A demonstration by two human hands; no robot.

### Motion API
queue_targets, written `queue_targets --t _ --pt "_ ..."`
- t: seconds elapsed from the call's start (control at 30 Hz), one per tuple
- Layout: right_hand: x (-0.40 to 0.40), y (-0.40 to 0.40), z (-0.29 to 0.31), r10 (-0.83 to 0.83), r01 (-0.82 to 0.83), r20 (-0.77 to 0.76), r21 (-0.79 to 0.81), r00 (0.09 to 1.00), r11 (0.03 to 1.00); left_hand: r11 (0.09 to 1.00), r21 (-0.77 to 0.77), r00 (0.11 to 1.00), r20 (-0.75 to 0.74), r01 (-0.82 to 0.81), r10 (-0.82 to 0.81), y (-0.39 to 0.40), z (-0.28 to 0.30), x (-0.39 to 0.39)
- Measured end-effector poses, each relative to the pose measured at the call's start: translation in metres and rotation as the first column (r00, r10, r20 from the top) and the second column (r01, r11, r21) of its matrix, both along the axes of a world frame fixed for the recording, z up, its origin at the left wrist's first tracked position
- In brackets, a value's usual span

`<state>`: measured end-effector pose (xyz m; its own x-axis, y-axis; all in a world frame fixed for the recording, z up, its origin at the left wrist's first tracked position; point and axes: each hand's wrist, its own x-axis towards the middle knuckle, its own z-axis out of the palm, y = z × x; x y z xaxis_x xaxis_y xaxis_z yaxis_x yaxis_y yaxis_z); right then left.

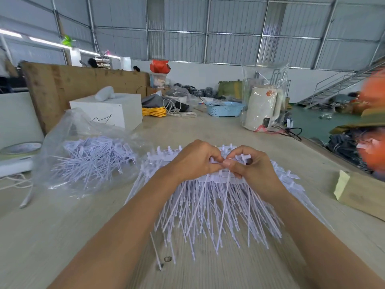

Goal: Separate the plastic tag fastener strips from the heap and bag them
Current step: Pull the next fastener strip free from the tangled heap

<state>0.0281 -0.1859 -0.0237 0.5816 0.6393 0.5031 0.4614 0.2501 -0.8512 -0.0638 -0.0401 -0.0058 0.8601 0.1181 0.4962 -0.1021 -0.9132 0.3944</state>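
White plastic tag fastener strip (226, 185) is pinched at its head by left hand (195, 161) and right hand (252, 165), grips closed, above the heap (208, 215).

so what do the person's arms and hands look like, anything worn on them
Both forearms are bare as far as the frame shows, with no sleeves in view. The left hand and the right hand wear no gloves, and no rings, watch or bracelets are visible on them or the wrists.

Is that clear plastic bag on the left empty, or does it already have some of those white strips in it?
Partly filled: a loose pile of white tag fastener strips shows through the clear plastic bag.
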Motion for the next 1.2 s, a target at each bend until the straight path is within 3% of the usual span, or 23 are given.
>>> queue_targets --t 0.23,0.37,0.5,0.6,0.67,0.73,0.83,0.93,1.03,1.1,1.2 --pt "-0.001 -0.005 0.006 0.119 -0.121 0.039 0.057 0.992 0.991 0.907 -0.377 0.972 -0.065 0.186 -0.226 -0.001 0.004 -0.006" --pt "-0.001 -0.010 0.012 0.197 -0.198 0.148 -0.010 0.969 0.980 0.860 -0.447 0.939 -0.110 0.247 -0.326 -0.003 0.006 -0.011" --pt "-0.001 -0.014 0.017 0.270 -0.273 0.063 0.042 0.961 0.961 0.821 -0.508 0.931 -0.092 0.261 -0.353 -0.009 0.011 -0.009" --pt "-0.001 -0.018 0.023 0.339 -0.336 -0.006 0.115 0.941 0.935 0.721 -0.614 0.906 -0.021 0.322 -0.423 -0.012 0.013 -0.009" --pt "0.010 -0.028 0.028 0.305 -0.269 -0.143 0.226 0.942 0.936 0.652 -0.678 0.910 0.059 0.338 -0.410 -0.004 0.013 -0.010" --pt "0.024 -0.039 0.031 0.330 -0.186 -0.334 0.398 0.883 0.898 0.632 -0.702 0.935 0.152 0.329 -0.319 0.006 0.013 -0.010" --pt "0.036 -0.039 0.025 0.322 -0.028 -0.484 0.521 0.813 0.853 0.800 -0.566 0.980 0.126 0.199 -0.154 0.004 0.009 -0.005" --pt "0.039 -0.030 0.020 0.311 0.060 -0.573 0.536 0.759 0.842 0.839 -0.524 0.986 0.011 0.147 -0.167 -0.004 0.003 0.005" --pt "0.038 -0.027 0.022 0.281 0.084 -0.598 0.508 0.750 0.858 0.732 -0.671 0.981 -0.037 0.116 -0.190 -0.003 0.003 0.010" --pt "0.035 -0.025 0.019 0.253 0.075 -0.592 0.473 0.765 0.878 0.652 -0.743 0.976 0.007 0.150 -0.217 -0.003 0.002 0.010" --pt "0.028 -0.020 0.016 0.135 0.045 -0.519 0.319 0.844 0.947 0.668 -0.734 0.988 0.024 0.122 -0.154 -0.002 0.002 0.009"
